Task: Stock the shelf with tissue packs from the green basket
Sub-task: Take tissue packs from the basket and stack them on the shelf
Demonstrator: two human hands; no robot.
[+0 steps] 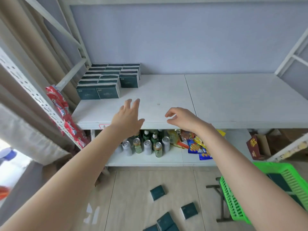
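I see the tissue packs (106, 80) as dark teal blocks with white edges, standing in tight rows at the back left of the white shelf (216, 100), left of the frame's centre. More packs of the same teal lie loose on the floor (157, 192) at bottom centre. Others sit in the green basket (233, 205) at lower right.

My left grip (128, 117) is wide open, fingers straight and spread above the shelf's front, just short of the rows. It holds nothing, and I cannot tell whether it touches the board. My right grip (183, 119) hovers at the shelf's front edge, fingers loosely curled and empty.
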